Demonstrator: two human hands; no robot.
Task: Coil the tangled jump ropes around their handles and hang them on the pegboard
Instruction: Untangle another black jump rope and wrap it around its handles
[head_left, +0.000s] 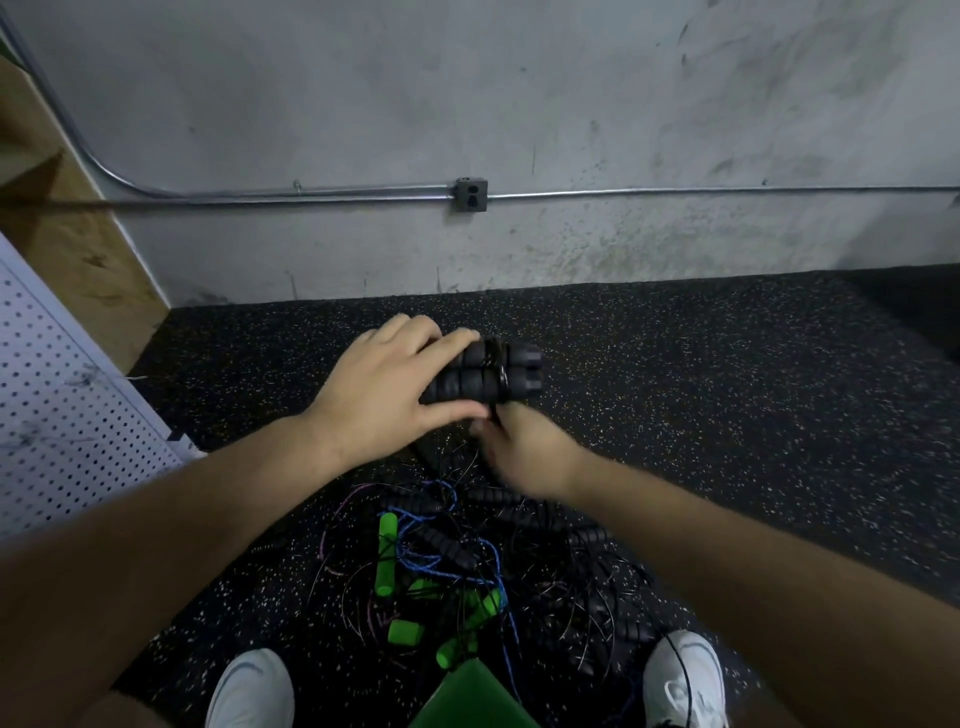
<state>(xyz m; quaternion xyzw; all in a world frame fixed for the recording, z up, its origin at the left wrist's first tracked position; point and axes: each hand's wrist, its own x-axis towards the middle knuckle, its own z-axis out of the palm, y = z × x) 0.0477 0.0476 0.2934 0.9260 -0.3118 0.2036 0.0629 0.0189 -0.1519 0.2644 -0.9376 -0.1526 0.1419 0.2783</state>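
Early going here: one pair of black handles (480, 376) was up off the floor (753, 405), held side by side over its middle, near the far wall. Only a few turns of cord (495, 364) were wound round them near their right ends. So the first rope was partly coiled, by my reckoning, and nothing more. Below, at the floor's near edge between the shoes, the pile (467, 551) lay in a knot: black, blue and pinkish cords, green handles and more black ones all crossed over each other. The pegboard (62, 395) stood at the floor's left edge, and the hanging was yet to come.

The left hand (387, 387) reached in palm down, fingers over the top and thumb along the near side, clamped on the handles' left ends. The right hand (524, 454) sat just beneath the handles' right half. It was blurred, but it looked to be pinching the cord where it dropped from the wraps.
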